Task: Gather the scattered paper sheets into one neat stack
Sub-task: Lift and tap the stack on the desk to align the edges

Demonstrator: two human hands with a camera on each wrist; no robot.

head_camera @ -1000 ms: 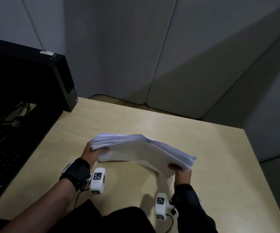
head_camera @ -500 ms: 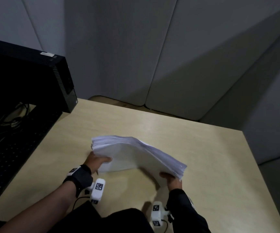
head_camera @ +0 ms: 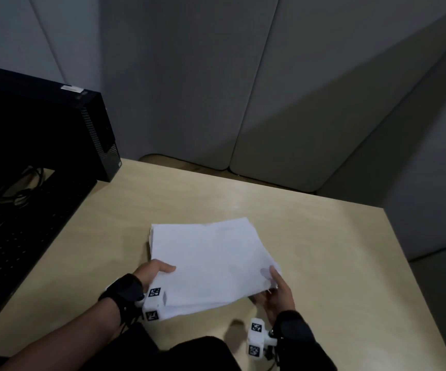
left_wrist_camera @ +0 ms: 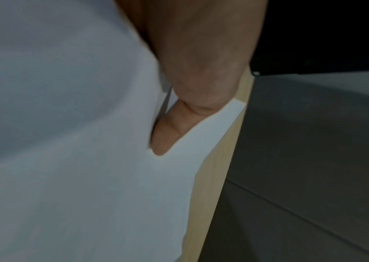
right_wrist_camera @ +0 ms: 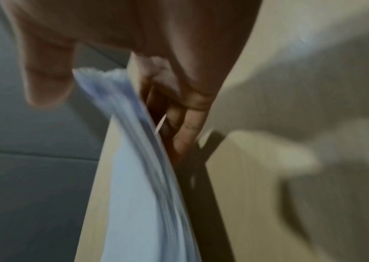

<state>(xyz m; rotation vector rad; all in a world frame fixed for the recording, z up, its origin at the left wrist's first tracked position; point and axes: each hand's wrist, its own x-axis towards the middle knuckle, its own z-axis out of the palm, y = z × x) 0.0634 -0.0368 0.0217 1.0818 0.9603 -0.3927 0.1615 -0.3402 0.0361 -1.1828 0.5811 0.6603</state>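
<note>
- The pale wooden table [head_camera: 323,263] filled the lower part of the head view, its far edge meeting grey wall panels [head_camera: 189,89] that rose toward 12 o'clock.
- A black computer case [head_camera: 56,124] stood at about 10 o'clock from the table's middle, at the far left corner, with a black keyboard [head_camera: 24,250] running down the left edge at 9 o'clock and dark cables [head_camera: 21,188] lying between the two.
- The stack of paper sheets [head_camera: 208,263] lay near the middle of the table, toward the near edge. Its top sheet faced up and its far edge looked roughly squared, while its lower left part spread into loose layers. Whether the near edge rested on the wood or was lifted I could not tell.
- The left hand [head_camera: 152,273] gripped the stack's left side at about 8 o'clock of the paper. Its thumb lay flat on the top sheet, and the left wrist view showed the rest of the hand behind the edge of the sheets.
- The right hand [head_camera: 278,298] held the stack's near right corner at about 4 o'clock. Its thumb pointed up beside the top sheet and its fingers [right_wrist_camera: 185,124] curled under the fanned edges, as the blurred right wrist view showed.
- Dark wrist straps carried small white camera blocks with square markers, one on each wrist.
</note>
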